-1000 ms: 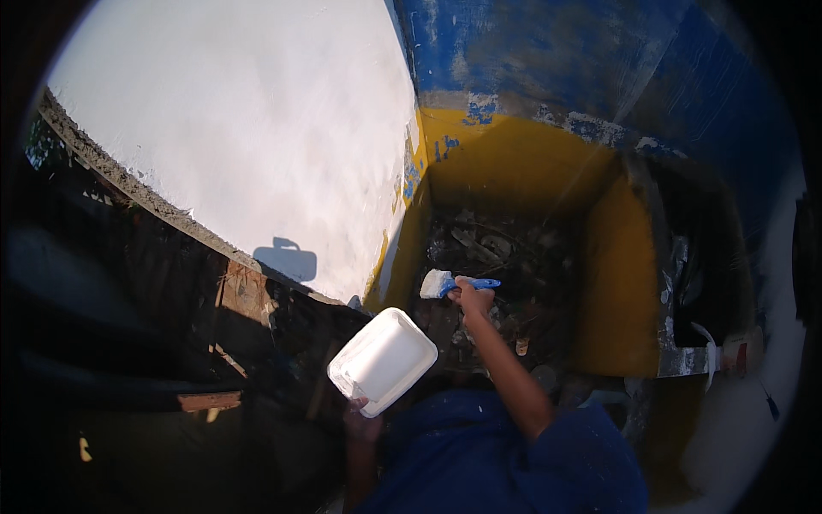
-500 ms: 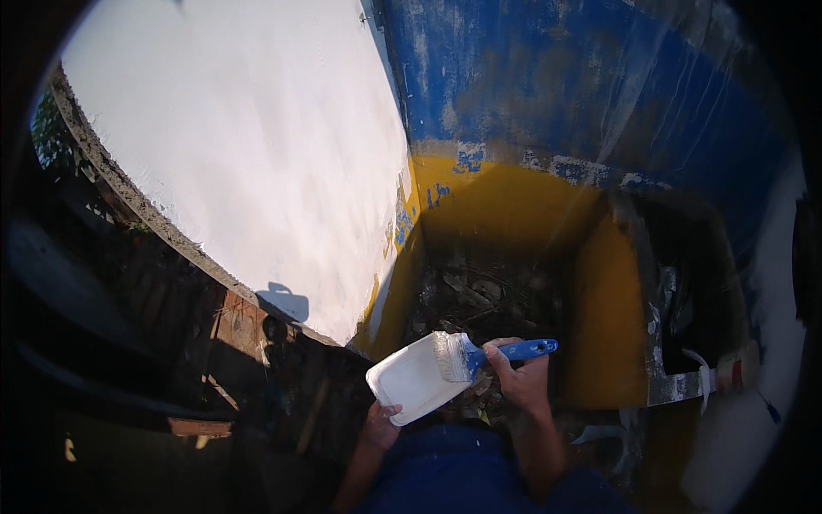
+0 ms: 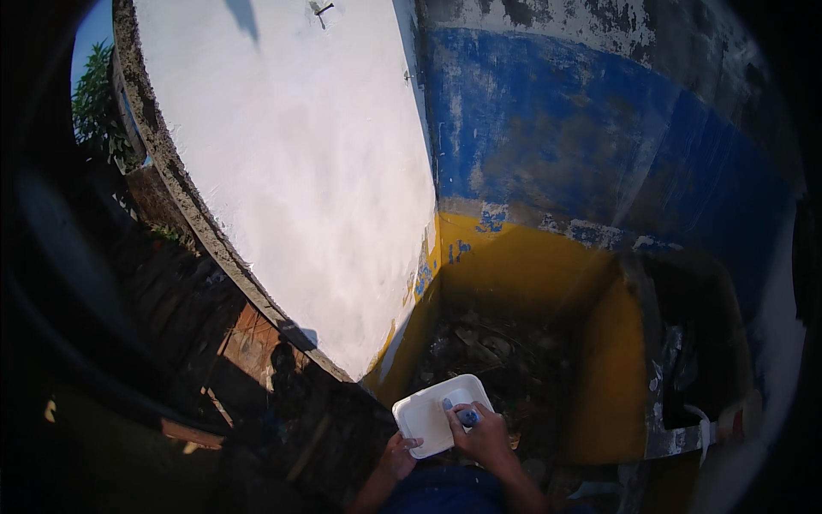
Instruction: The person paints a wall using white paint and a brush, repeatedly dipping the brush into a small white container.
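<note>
Two hands low in frame: left hand gripping white tray by its near edge, right hand closed around blue brush handle, bristles hidden inside tray. Ground beyond too dark to read.

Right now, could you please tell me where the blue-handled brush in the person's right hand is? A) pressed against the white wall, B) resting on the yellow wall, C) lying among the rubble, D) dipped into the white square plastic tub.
D: the right hand holds the blue-handled brush down inside the white square plastic tub, which the left hand supports from below.
</note>
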`<state>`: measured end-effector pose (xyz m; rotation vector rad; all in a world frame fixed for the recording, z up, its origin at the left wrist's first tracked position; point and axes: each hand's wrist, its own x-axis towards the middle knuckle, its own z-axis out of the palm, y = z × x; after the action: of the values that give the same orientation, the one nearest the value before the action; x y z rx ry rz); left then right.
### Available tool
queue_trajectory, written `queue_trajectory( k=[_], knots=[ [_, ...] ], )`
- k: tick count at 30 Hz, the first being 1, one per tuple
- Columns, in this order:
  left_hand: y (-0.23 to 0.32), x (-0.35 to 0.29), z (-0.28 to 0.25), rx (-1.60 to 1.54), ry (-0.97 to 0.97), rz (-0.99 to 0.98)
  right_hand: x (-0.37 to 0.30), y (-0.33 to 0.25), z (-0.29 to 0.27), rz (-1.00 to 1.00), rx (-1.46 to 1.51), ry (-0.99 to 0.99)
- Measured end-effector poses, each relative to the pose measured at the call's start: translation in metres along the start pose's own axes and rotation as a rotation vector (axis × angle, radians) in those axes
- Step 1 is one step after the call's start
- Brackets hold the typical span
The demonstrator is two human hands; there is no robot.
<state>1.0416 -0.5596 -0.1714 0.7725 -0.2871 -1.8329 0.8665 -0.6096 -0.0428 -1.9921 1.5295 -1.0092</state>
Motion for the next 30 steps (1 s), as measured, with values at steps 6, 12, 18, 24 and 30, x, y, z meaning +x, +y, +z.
queue_trajectory(
  k=[6, 12, 18, 24, 30],
  knots=[
    [0.0, -0.004, -0.004, -0.032, -0.021, 0.051, -0.004, 0.005, 0.003, 0.254, 0.4, 0.134],
    [0.001, -0.012, -0.012, -0.042, 0.027, 0.072, 0.006, 0.011, -0.008, 0.731, 1.11, 0.229],
    [0.01, -0.021, -0.028, -0.121, 0.056, 0.131, 0.012, 0.025, 0.01, 0.899, 1.554, 0.244],
    [0.021, -0.035, -0.041, -0.13, 0.075, 0.154, 0.06, 0.003, 0.026, 0.512, 1.709, 0.097],
    [0.023, -0.047, -0.071, -0.143, 0.145, 0.161, 0.162, -0.14, 0.002, 0.185, 1.599, 0.174]
  ],
)
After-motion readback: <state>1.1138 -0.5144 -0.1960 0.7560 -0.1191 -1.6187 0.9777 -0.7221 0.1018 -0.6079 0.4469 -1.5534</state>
